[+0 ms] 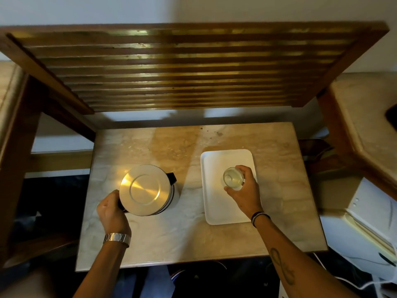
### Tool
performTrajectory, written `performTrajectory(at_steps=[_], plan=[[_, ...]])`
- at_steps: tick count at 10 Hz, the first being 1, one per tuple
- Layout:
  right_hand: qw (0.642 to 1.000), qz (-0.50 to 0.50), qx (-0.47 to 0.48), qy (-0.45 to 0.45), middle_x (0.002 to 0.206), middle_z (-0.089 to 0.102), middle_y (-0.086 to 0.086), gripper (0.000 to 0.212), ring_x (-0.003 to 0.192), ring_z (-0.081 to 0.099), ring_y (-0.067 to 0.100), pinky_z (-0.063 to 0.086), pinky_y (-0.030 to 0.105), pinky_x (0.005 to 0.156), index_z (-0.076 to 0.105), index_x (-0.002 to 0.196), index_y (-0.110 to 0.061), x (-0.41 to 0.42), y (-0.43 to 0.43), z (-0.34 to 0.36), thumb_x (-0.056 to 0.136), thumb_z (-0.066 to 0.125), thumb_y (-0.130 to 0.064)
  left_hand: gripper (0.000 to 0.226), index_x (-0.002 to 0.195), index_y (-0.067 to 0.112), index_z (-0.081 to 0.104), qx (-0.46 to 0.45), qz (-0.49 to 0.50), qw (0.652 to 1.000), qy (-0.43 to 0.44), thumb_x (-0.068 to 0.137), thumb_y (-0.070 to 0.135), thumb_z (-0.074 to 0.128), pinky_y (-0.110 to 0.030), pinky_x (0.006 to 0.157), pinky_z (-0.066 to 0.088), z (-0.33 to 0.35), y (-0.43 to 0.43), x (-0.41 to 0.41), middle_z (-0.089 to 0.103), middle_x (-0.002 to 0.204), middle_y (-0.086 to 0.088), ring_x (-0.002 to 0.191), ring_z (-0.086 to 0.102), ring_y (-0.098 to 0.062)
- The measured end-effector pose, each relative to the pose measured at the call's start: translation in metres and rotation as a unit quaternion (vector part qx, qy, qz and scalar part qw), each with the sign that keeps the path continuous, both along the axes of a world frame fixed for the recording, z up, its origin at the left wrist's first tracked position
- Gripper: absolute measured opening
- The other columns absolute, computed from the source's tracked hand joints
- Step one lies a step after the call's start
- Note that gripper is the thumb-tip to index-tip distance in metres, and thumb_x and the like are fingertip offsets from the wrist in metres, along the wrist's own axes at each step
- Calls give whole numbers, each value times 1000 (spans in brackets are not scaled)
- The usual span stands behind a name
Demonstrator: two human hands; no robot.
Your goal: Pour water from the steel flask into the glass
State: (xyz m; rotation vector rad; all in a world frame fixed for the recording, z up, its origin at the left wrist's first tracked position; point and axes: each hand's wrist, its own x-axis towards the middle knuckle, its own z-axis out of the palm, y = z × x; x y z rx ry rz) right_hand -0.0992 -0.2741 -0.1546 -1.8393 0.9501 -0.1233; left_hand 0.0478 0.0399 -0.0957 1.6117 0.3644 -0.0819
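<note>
The steel flask stands upright on the left half of the marble table, seen from above, its round lid shining and its black spout pointing right. My left hand is wrapped around the black handle at the flask's left side. A clear glass stands on the white rectangular tray to the right. My right hand grips the glass from its right and near side. I cannot tell whether the glass holds water.
A slatted wooden shelf overhangs the back of the table, its legs at both sides. A second marble surface lies at the right, white items with cables below it. Bare tabletop lies between flask and tray.
</note>
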Motion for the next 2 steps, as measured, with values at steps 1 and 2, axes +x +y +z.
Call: performTrajectory(at_steps=[1,2], plan=[[1000,7,13,-5,149,58,3,97,137,55,22,51,41,115,49,156,-12,-5,-5,5,74,99,-1,33,59,28,62,3,-30,1000,5,89,18,51,-12,47,40,5,-3,0,54,53,18,51,47,2],[999,-40,-2,14,149,59,5,100,135,56,22,52,45,114,47,160,-12,-31,7,35,75,101,-11,23,78,17,59,71,-24,997,5,97,4,56,-32,69,49,42,17,-18,61,75,-1,72,57,-19]])
